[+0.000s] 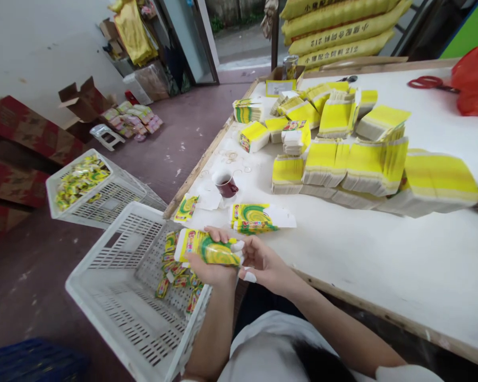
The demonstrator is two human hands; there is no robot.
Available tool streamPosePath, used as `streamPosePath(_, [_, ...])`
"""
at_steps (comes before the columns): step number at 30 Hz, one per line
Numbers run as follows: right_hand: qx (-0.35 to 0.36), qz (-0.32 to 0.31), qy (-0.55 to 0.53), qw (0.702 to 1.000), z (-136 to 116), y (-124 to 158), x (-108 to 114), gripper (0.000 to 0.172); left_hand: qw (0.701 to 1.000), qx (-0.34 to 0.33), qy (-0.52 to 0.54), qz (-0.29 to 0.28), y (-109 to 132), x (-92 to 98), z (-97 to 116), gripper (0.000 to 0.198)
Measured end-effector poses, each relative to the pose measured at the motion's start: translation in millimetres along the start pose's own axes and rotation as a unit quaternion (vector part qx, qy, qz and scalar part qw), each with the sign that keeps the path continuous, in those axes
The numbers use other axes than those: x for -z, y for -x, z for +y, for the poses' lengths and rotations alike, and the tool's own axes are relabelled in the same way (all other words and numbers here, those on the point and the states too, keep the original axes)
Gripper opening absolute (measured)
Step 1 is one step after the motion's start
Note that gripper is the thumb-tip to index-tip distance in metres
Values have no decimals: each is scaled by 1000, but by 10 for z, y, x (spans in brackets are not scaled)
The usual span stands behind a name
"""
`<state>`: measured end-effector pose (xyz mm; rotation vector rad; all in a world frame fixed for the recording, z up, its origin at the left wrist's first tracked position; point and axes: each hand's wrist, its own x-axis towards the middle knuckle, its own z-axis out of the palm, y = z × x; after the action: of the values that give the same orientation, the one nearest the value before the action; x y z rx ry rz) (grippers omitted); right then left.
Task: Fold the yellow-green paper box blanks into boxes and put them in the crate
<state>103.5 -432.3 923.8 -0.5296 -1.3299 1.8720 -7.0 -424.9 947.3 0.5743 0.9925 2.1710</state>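
My left hand (212,271) is wrapped round a yellow and green printed carton (217,251), holding it above the table's near edge and the crate. At the carton's right end is my right hand (265,265), with white coverings on the thumb and a finger. Its index finger touches that end, while the thumb stays apart below. Just beyond my hands, a small pile of flat cartons (253,217) lies on the table (322,254). Another carton (186,208) rests at the table's left edge. Below my left hand, a white plastic crate (115,281) contains several filled cartons (179,270).
A dark red mug (226,184) stands behind the flat cartons. Stacks of yellow cartons (354,164) cover the table's middle and back. Red scissors (428,82) and a red bag (476,79) lie far right. A second white crate (115,199) with yellow packets stands on the floor.
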Motion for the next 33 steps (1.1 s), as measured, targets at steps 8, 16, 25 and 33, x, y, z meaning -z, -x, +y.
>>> streamPosePath(8, [89,125,247,957,-93,-60,222,12,989,60,-128,-45,83,168,-112,64])
streamPosePath(16, [209,67,458,861,-421,72,570,25,959,145,-163,-181,-121,492,247,57])
streamPosePath(25, [255,89,501,822,-253,204,421,49,801,132,-440,-382,143,442,223,67])
streamPosePath(33, [-20,80,142,986,-63,166,359,48,763,-58,-526,-371,400,462,11,70])
